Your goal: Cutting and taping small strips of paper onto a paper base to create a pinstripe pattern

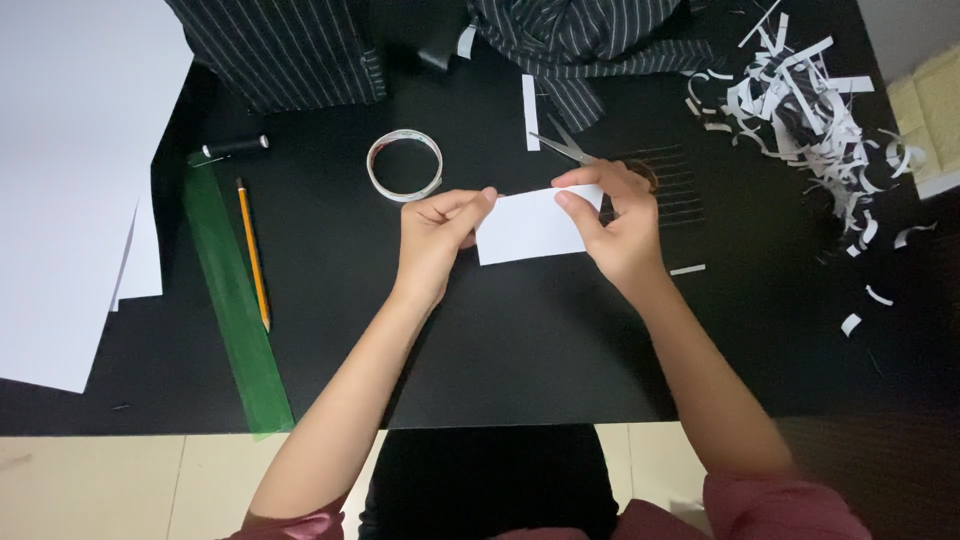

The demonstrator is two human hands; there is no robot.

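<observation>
A small white rectangle of paper (530, 226) is held flat above the black table (500, 340) between both hands. My left hand (435, 232) pinches its left edge with thumb and fingers. My right hand (615, 222) grips its right end, the thumb lying on top of the sheet. Just behind the right hand lie scissors (565, 146) with their blades pointing up-left, the handles hidden by the hand. A roll of clear tape (404, 165) sits behind the left hand.
A green ruler (235, 300) and a yellow pencil (253, 255) lie at left beside large white sheets (70, 190). A black pen (235, 146), striped dark cloth (290, 50), a white paper strip (530, 112) and a heap of cut paper strips (805, 105) lie behind.
</observation>
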